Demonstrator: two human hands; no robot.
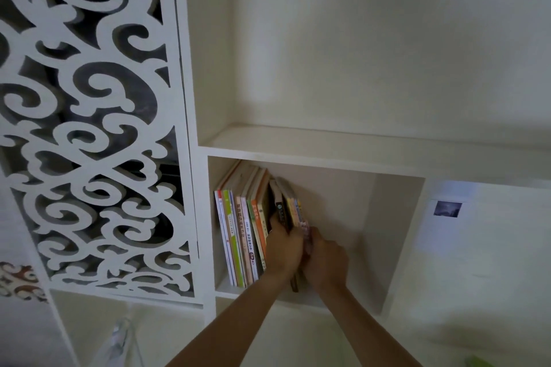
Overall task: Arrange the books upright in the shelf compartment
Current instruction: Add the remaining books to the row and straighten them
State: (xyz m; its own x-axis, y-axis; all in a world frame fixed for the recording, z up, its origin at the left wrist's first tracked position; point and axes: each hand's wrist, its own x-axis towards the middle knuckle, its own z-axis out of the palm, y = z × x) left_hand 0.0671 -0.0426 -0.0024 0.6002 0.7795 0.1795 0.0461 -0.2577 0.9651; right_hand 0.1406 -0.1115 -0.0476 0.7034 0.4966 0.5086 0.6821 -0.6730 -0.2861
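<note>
A row of several thin books [241, 235] stands upright against the left wall of a white shelf compartment [396, 235]. At the row's right end are a dark book [281, 211] and a few yellow and blue ones [296, 211]. My left hand [283, 250] grips the dark book's spine from the left. My right hand [325, 259] presses on the rightmost books from the right. Both hands hide the lower spines. The right half of the compartment holds no books.
Above is a bare white shelf board [328, 143]. A carved white lattice panel [89, 128] fills the left. A small dark picture [447, 208] hangs on the wall to the right. Below the compartment lies a pale surface.
</note>
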